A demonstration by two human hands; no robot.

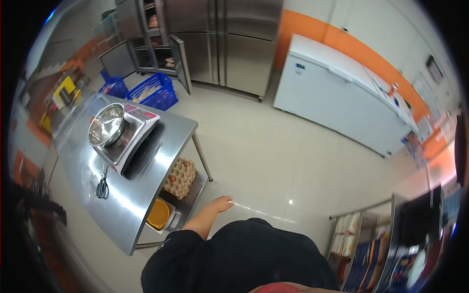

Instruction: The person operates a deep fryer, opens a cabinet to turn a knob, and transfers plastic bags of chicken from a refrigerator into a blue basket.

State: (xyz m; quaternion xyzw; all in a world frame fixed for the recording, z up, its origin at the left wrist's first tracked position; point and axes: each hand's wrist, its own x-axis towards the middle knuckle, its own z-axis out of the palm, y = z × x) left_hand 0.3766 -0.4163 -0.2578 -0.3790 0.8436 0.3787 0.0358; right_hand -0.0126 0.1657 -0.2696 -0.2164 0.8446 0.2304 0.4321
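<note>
A stainless steel surface [146, 168] stands on the pale tiled floor [264, 146], its long sides running away from the viewer. Toward its far end sits a weighing scale [134, 139], reaching close to the right edge, and a shiny metal bowl [106, 125] rests on the scale's platter. A pair of scissors [102, 186] lies flat near the left edge, just beside the near corner of the scale. Under the surface, a lower shelf [197, 188] carries a stack of egg trays [180, 177] with eggs in the top tray and, nearer the viewer, a yellow tub [159, 214].
</note>
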